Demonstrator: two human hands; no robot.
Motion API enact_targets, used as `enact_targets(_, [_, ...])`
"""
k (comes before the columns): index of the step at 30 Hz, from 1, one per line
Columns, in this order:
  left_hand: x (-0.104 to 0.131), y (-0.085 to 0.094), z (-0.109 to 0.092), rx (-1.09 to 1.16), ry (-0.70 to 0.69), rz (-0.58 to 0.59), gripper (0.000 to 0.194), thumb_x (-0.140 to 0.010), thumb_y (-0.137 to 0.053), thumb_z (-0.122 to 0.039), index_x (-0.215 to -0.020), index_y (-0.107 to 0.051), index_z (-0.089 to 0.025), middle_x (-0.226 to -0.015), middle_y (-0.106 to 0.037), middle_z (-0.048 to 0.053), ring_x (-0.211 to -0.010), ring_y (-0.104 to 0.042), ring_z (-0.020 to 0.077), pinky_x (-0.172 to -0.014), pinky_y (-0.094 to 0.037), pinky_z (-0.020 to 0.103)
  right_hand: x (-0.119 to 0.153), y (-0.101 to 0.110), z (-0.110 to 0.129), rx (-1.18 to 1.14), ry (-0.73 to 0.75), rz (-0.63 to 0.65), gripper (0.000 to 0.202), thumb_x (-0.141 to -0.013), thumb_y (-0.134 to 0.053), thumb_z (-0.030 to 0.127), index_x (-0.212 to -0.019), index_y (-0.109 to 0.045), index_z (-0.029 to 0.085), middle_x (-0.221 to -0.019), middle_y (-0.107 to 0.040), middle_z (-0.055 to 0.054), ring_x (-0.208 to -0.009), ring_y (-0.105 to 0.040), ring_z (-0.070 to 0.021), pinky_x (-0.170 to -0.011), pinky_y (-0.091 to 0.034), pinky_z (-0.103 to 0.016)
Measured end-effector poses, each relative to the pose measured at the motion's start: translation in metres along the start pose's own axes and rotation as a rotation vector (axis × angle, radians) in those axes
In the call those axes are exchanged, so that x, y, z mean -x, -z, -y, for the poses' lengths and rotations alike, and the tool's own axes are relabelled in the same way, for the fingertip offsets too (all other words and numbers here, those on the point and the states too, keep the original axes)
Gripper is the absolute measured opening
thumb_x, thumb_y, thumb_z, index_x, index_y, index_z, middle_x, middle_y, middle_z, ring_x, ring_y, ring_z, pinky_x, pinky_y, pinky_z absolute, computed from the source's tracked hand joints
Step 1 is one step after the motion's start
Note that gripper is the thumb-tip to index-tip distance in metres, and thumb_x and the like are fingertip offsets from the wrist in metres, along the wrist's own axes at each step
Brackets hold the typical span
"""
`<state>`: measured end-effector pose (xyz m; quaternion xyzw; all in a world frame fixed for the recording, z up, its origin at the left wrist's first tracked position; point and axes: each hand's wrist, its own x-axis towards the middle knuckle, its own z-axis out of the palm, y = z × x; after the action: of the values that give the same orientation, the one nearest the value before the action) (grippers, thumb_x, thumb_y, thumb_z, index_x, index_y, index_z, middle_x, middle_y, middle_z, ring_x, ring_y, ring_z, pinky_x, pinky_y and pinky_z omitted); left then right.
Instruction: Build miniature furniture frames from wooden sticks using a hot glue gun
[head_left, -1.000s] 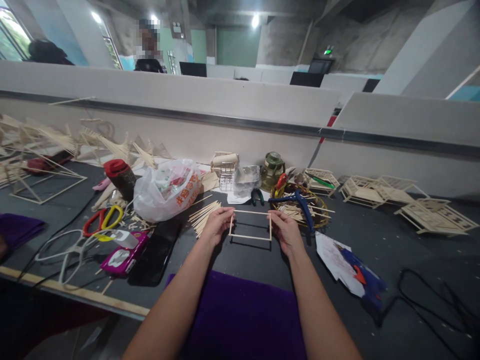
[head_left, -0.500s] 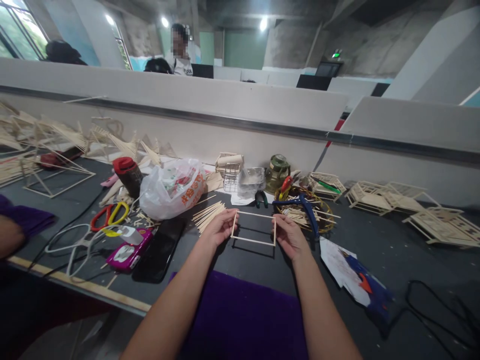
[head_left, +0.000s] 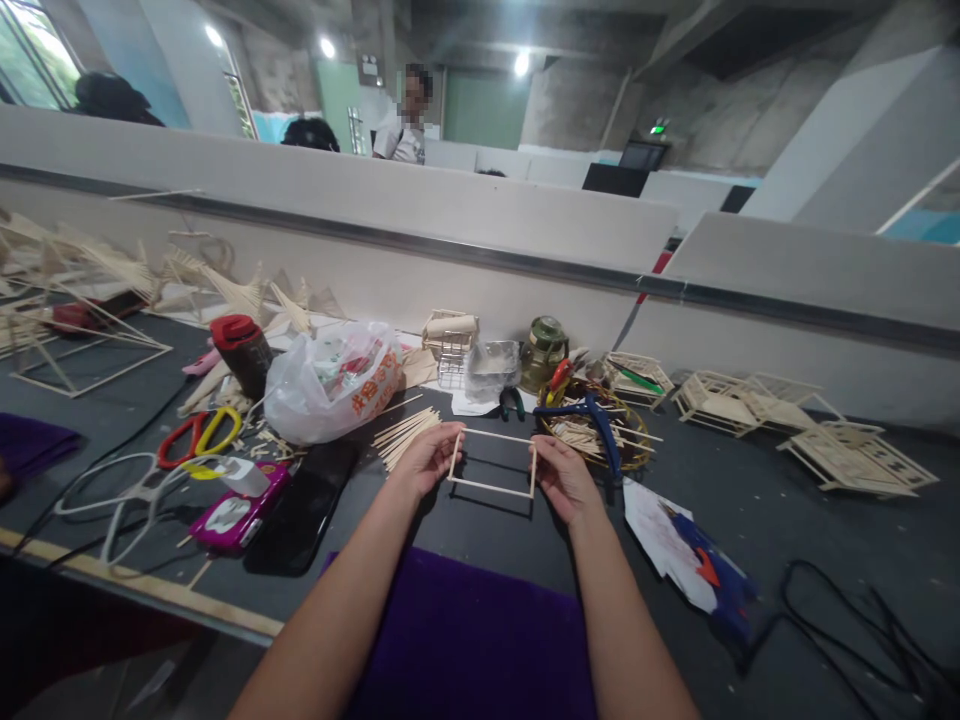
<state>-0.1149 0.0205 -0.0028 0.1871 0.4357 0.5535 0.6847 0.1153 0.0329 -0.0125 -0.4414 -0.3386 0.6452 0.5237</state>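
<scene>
Dark and speckled, the tabletop runs up to a pale partition. Between them, the left hand and right hand pinch opposite sides of a rectangular stick frame, raised above the surface, near loose sticks and a wire-rimmed basket.

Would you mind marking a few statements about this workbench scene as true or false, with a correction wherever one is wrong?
1. The left hand and the right hand both hold the thin wooden frame. True.
2. The wooden frame is a triangle. False: it has four sides.
3. The plastic bag is to the right of the green jar. False: the plastic bag is to its left.
4. The black phone lies beside the magenta box. True.
5. The cloth between the forearms is yellow. False: it is purple.
</scene>
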Motion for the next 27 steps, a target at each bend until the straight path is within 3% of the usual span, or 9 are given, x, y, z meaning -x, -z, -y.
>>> enact_targets(9, [-0.0035, 0.0006, 0.0027, 0.007, -0.030, 0.006, 0.018, -0.073, -0.072, -0.016, -0.090, -0.068, -0.012, -0.066, -0.065, 0.000, -0.049, -0.058, 0.0063, -0.050, -0.054, 0.019, -0.0010, -0.0023, -0.0002, -0.048, 0.009, -0.058, 0.036, -0.053, -0.085, 0.037, -0.081, -0.070, 0.021, -0.073, -0.069, -0.001, -0.055, -0.056, -0.0108, -0.048, -0.044, -0.023])
enact_targets(17, [-0.0028, 0.0005, 0.0030, 0.004, -0.054, 0.042, 0.018, -0.075, -0.072, -0.020, -0.090, -0.069, -0.011, -0.076, -0.070, 0.005, -0.057, -0.063, 0.0084, -0.059, -0.058, 0.021, -0.0004, -0.0025, -0.0009, -0.105, -0.018, -0.037, 0.032, -0.053, -0.085, 0.033, -0.078, -0.070, 0.021, -0.071, -0.067, 0.002, -0.054, -0.052, -0.0065, -0.048, -0.041, -0.019])
enact_targets(27, [0.0002, -0.0030, 0.0004, -0.038, -0.060, 0.011, 0.020, -0.070, -0.076, -0.016, -0.087, -0.068, -0.011, -0.074, -0.070, 0.004, -0.059, -0.064, 0.0090, -0.061, -0.057, 0.021, -0.0002, -0.0039, -0.0006, 0.002, 0.025, -0.042, 0.037, -0.054, -0.083, 0.042, -0.080, -0.068, 0.021, -0.071, -0.069, -0.001, -0.055, -0.056, -0.0104, -0.047, -0.041, -0.022])
